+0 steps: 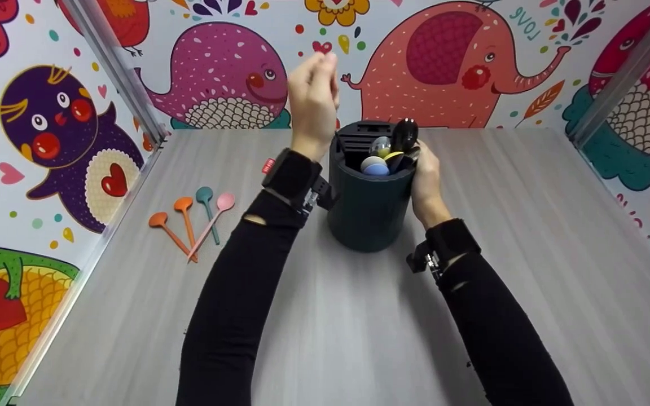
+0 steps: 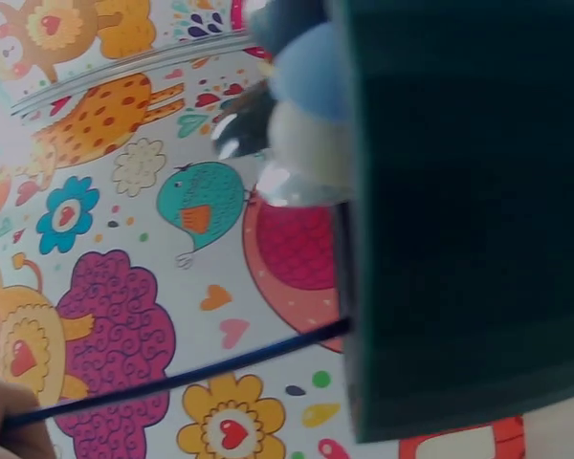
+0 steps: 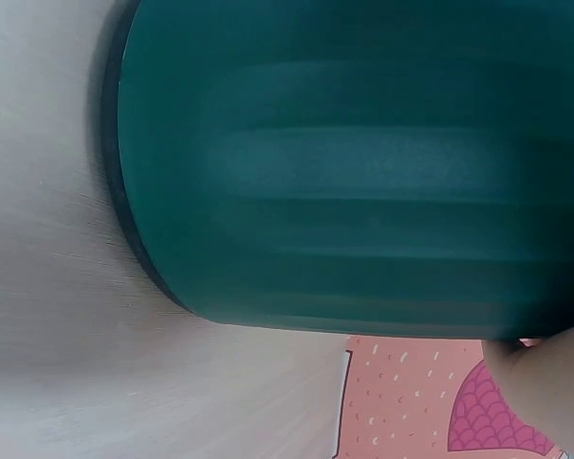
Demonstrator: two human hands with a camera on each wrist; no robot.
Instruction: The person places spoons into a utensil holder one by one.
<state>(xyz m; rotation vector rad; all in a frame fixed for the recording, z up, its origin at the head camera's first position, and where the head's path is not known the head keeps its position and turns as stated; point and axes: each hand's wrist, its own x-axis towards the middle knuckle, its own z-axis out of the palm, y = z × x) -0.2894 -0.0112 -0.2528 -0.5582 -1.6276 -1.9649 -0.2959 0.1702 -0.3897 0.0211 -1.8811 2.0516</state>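
My left hand [image 1: 315, 98] is raised above the left rim of a dark green utensil holder [image 1: 367, 211]. In the left wrist view its fingers [image 2: 19, 411] pinch one end of a thin dark stick [image 2: 182, 380], whose other end goes down behind the holder's rim; what sits at that end is hidden. My right hand [image 1: 429, 180] grips the holder's right side near the top, fingers partly behind it. The holder stands upright, with a slotted black top section. Out of its opening rise a glossy black spoon [image 1: 405, 133], a clear rounded head [image 1: 380, 146] and a blue-and-white rounded head [image 1: 374, 166].
Four small spoons lie on the grey table [image 1: 325, 338] at the left: two orange, one teal [image 1: 205, 195] and one pink [image 1: 225, 201], handles crossing at the near end. Walls with printed cartoon animals [image 1: 438, 62] enclose the table at the back and sides.
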